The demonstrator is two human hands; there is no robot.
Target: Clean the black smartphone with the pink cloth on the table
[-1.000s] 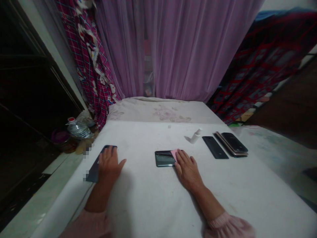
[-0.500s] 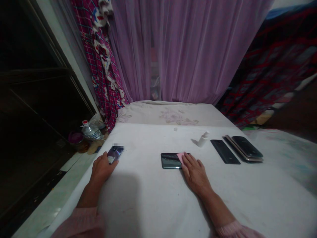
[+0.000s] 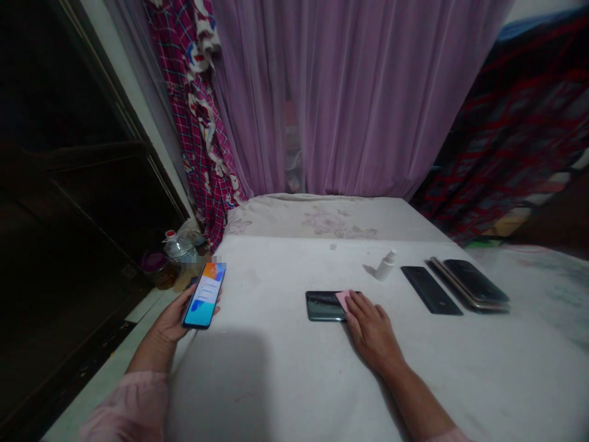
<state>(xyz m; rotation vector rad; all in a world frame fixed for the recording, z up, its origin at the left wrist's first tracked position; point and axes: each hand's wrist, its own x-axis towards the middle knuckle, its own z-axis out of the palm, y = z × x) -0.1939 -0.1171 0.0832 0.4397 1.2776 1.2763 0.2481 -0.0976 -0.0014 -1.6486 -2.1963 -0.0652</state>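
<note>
On the left, my left hand [image 3: 177, 316] is closed around a smartphone [image 3: 205, 297] with its lit screen facing up toward me. My right hand [image 3: 372, 328] presses a small pink cloth [image 3: 343, 300] onto the right part of a second, dark smartphone [image 3: 323, 307]. That dark phone lies flat and crosswise on the white-covered table, its glossy surface upward. The right end of it is hidden beneath my fingers, as is part of the cloth.
Beyond my right hand stands a small white spray bottle [image 3: 385, 266]. To its right lie a dark phone [image 3: 431, 290] and a stack of several phones [image 3: 473, 283]. Purple curtains [image 3: 359, 98] hang behind the white tablecloth [image 3: 285, 374]. A water bottle [image 3: 180, 248] stands beyond the left edge.
My left hand has picked up the left phone and turned it from its back to its lit screen. My right hand stays on the cloth and dark phone. The view has shifted slightly.
</note>
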